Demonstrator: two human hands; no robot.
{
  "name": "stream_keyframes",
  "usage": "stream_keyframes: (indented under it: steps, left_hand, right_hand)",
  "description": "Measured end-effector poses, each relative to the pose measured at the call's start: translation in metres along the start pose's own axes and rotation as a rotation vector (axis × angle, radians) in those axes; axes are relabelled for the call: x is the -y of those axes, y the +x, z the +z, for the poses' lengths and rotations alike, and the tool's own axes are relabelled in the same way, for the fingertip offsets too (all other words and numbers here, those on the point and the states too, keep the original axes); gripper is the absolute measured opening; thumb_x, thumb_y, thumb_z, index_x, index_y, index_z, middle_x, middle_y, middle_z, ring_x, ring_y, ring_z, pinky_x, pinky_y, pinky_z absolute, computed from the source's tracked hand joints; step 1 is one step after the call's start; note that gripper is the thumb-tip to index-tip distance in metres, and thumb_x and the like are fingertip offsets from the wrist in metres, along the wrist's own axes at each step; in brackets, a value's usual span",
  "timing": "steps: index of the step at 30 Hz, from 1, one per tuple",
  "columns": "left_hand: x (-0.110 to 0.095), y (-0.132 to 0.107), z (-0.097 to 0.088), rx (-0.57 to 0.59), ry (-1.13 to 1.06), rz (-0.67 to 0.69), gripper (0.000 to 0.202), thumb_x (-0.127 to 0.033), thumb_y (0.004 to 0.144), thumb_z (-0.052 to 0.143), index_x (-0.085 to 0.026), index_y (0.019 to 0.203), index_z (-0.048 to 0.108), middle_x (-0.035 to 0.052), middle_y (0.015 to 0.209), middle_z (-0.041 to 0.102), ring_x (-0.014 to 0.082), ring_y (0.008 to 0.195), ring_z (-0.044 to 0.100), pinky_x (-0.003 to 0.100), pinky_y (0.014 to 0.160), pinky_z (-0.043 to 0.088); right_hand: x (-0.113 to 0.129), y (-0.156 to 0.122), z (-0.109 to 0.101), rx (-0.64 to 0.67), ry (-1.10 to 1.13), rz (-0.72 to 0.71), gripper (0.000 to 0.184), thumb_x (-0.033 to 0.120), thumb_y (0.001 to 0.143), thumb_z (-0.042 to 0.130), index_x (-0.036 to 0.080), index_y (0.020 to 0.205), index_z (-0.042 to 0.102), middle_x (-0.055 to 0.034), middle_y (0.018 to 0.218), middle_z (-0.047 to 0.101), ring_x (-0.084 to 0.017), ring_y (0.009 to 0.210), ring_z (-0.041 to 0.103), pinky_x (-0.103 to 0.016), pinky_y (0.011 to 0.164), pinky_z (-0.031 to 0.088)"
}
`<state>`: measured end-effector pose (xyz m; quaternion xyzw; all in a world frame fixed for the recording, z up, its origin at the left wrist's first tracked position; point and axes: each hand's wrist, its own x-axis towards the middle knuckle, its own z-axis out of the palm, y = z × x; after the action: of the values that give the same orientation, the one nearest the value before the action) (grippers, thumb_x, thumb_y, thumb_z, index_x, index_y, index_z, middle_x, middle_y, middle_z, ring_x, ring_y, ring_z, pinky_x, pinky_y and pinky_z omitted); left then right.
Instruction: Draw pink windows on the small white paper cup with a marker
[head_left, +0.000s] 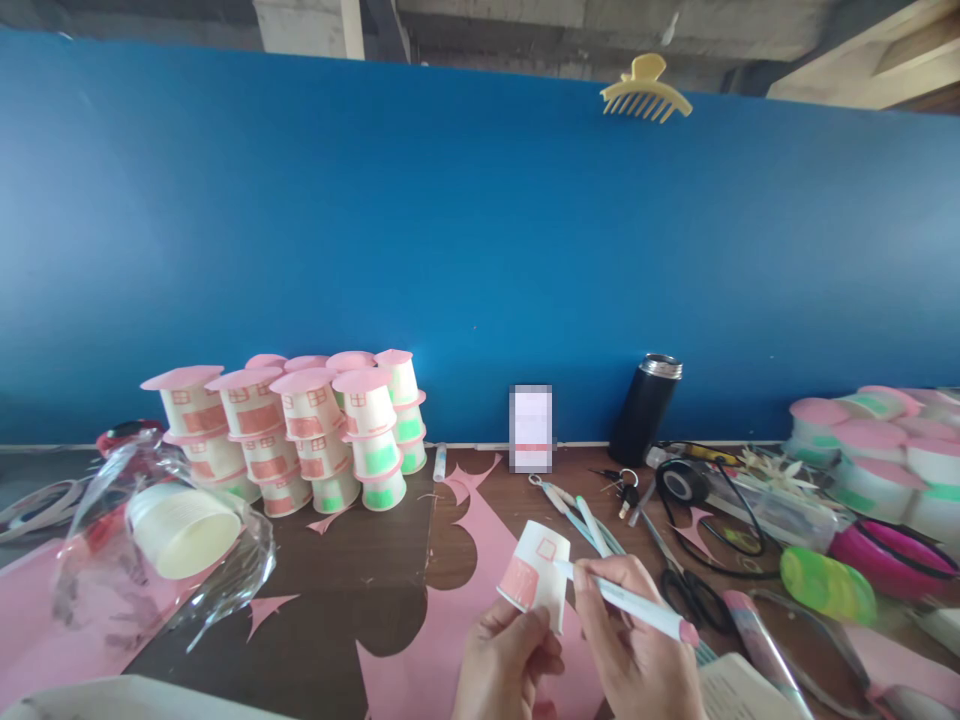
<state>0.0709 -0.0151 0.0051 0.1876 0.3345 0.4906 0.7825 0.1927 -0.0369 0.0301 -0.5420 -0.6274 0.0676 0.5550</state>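
My left hand (506, 660) holds a small white paper cup (536, 572) upside down, with a pink door and a pink window outline drawn on it. My right hand (634, 645) grips a white marker with a pink end (637, 605), its tip touching the cup's side. Both hands are low in the middle of the view, above a sheet of pink paper (427, 660) with round holes cut from it.
Stacked cup houses with pink round roofs (300, 425) stand at the back left. A plastic sleeve of plain cups (176, 535) lies left. Scissors (686, 585), tape roll (681, 483), black flask (643, 408), keys, pens and more cup houses (877, 450) crowd the right. A blue wall (480, 250) stands behind.
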Motion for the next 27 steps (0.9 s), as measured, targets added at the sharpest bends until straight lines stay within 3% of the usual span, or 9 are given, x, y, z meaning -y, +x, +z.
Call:
stream_keyframes:
  steps: [10, 16, 27]
  left_hand:
    - [0.000, 0.000, 0.001, -0.022, 0.096, 0.024, 0.046, -0.045, 0.041, 0.093, -0.010, 0.056, 0.068, 0.0008, 0.045, 0.060, 0.0078, 0.044, 0.050, 0.020, 0.049, 0.039]
    - [0.000, 0.000, -0.001, 0.012, 0.155, 0.037, 0.049, -0.051, 0.043, 0.091, -0.010, 0.060, 0.069, 0.0008, 0.047, 0.059, 0.0080, 0.045, 0.049, 0.021, 0.051, 0.038]
    - [0.001, 0.000, -0.002, 0.002, 0.220, 0.038, 0.052, -0.056, 0.043, 0.089, -0.011, 0.061, 0.070, 0.0007, 0.047, 0.059, 0.0088, 0.046, 0.049, 0.022, 0.051, 0.039]
  right_hand:
    - [-0.003, -0.001, -0.005, -0.105, 0.052, 0.104, 0.014, 0.035, 0.092, 0.056, 0.021, 0.089, 0.056, 0.0006, 0.064, 0.063, -0.013, 0.051, 0.060, -0.021, 0.046, 0.049]
    - [-0.008, -0.001, -0.004, -0.088, 0.018, 0.065, 0.012, 0.033, 0.092, 0.056, 0.020, 0.091, 0.058, -0.0033, 0.069, 0.066, -0.015, 0.059, 0.065, -0.021, 0.048, 0.051]
    - [-0.009, -0.001, -0.004, -0.079, 0.023, 0.057, 0.009, 0.030, 0.092, 0.056, 0.021, 0.091, 0.057, -0.0024, 0.071, 0.066, -0.015, 0.060, 0.066, -0.022, 0.053, 0.054]
